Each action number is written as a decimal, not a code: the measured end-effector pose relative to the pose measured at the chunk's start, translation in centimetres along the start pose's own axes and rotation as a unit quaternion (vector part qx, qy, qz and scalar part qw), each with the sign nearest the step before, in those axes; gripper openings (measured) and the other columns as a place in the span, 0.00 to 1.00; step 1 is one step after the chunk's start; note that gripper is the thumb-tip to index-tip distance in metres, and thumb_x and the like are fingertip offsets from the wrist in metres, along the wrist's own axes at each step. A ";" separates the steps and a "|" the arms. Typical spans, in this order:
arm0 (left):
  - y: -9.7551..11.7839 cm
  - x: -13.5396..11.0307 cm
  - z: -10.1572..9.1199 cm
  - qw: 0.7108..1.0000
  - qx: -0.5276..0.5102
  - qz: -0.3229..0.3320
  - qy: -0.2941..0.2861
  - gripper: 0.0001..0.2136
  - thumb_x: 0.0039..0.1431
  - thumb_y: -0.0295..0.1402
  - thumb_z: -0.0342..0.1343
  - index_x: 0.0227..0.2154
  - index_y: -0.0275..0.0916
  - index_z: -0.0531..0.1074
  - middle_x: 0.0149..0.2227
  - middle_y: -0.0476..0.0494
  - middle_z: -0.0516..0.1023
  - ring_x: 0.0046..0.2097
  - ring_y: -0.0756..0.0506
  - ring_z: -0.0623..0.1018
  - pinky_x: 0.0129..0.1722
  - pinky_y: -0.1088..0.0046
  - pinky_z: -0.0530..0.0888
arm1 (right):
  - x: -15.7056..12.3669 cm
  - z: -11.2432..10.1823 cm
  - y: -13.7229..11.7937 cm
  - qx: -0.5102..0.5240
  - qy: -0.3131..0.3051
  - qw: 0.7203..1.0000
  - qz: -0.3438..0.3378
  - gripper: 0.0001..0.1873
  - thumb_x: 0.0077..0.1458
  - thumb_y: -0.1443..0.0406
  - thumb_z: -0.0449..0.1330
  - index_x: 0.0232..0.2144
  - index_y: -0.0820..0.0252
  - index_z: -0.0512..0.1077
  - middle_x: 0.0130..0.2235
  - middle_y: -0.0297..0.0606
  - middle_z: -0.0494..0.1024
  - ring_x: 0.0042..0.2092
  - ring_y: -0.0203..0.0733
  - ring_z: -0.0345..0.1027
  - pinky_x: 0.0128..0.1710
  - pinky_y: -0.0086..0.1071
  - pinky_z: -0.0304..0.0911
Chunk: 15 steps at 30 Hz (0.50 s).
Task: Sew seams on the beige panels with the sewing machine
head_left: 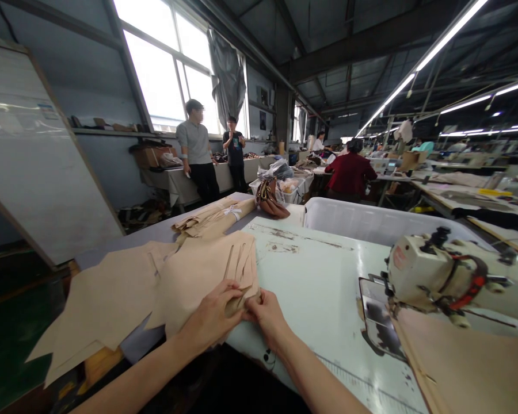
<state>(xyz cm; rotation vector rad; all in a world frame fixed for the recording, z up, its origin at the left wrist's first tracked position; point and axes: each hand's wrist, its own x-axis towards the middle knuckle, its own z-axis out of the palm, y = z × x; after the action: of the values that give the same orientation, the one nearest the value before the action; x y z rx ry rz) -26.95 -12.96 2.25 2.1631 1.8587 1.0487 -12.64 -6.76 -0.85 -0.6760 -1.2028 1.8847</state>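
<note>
A stack of beige cut panels [198, 261], with several long slits near its right end, lies at the left edge of the pale green machine table [311, 276]. My left hand [213, 310] grips the near right corner of the panels, its fingers curled over the edge. Right beside it, my right hand [267, 316] pinches the same corner between thumb and fingers. The fingertips of both hands almost meet, and the edge between them is partly hidden. More beige panels [107, 299] spread out to the left.
A sewing machine [440, 276] stands at the right, with beige material [470, 362] in front of it. Behind the table is a white plastic tub [371, 215]. A tied beige bundle [224, 215] and a brown bag [270, 198] lie at the far edge. Several people are farther back.
</note>
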 end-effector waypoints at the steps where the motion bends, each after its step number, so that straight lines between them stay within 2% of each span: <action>1: 0.1 0.0 0.0 1.000 0.000 -0.002 0.002 0.09 0.55 0.31 0.57 0.39 0.42 0.78 0.49 0.44 0.75 0.52 0.42 0.76 0.55 0.67 0.72 | 0.2 0.0 0.3 -0.008 0.010 1.000 0.000 0.10 0.42 0.62 0.65 0.29 0.61 0.73 0.28 0.33 0.75 0.33 0.41 0.69 0.34 0.31 0.68; 5: 0.2 0.7 -0.7 1.000 -0.008 -0.015 0.001 0.12 0.61 0.33 0.49 0.36 0.42 0.78 0.45 0.44 0.78 0.48 0.43 0.78 0.53 0.67 0.73 | 0.9 0.0 0.9 -0.033 0.029 0.999 0.008 0.14 0.44 0.57 0.67 0.30 0.61 0.74 0.30 0.37 0.77 0.35 0.45 0.72 0.32 0.32 0.69; 9: -0.5 2.1 -2.7 0.999 -0.021 -0.050 -0.006 0.12 0.62 0.36 0.51 0.35 0.42 0.79 0.42 0.46 0.80 0.45 0.43 0.79 0.49 0.67 0.75 | 1.0 -0.3 0.9 -0.046 0.022 0.999 0.019 0.19 0.46 0.54 0.66 0.34 0.63 0.74 0.33 0.40 0.78 0.35 0.46 0.74 0.32 0.33 0.71; 12: -1.7 3.8 -4.9 0.996 -0.023 -0.086 0.002 0.08 0.62 0.36 0.56 0.35 0.40 0.78 0.42 0.45 0.81 0.44 0.43 0.79 0.49 0.64 0.74 | 1.0 -0.5 1.0 -0.060 0.019 0.997 0.035 0.17 0.48 0.57 0.64 0.35 0.65 0.74 0.33 0.40 0.79 0.33 0.45 0.75 0.31 0.34 0.72; 15: -3.5 7.1 -8.3 0.990 -0.016 -0.133 0.042 0.10 0.65 0.37 0.59 0.39 0.34 0.75 0.41 0.44 0.79 0.43 0.43 0.79 0.47 0.59 0.75 | 1.2 -0.6 1.2 -0.084 0.039 0.994 0.057 0.10 0.50 0.63 0.62 0.34 0.65 0.72 0.34 0.40 0.79 0.32 0.44 0.75 0.29 0.33 0.72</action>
<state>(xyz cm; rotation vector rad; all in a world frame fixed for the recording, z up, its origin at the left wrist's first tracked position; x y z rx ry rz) -34.31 -8.59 9.86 1.8125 2.0786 1.1167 -13.23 -5.80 -2.27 -0.9192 -1.3050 1.8458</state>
